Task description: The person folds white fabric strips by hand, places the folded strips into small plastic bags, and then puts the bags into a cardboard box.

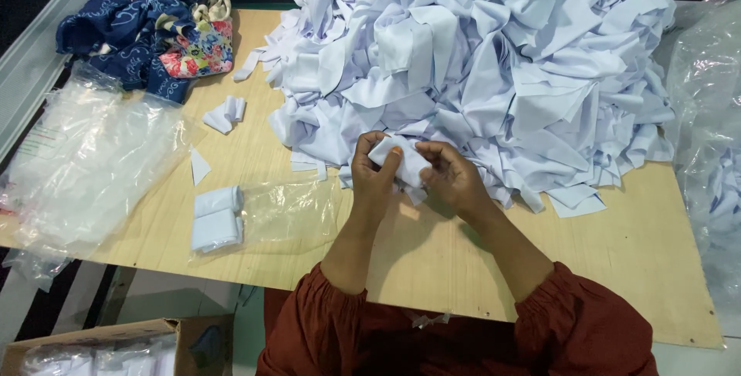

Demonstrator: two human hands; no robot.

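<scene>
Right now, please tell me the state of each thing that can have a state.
left hand: closed on the white cloth piece
right hand: closed on the same piece
white cloth piece: bunched between both hands
white scrap pile: heaped, loose
folded white bundle: folded, lying on the wooden board
clear plastic bag: flat
cardboard box: open

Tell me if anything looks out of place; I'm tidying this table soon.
The patterned blue cloth at the far left corner stands out among the white pile and hangs past the table edge. Both hands hold one white piece. Nothing looks damaged.
</scene>
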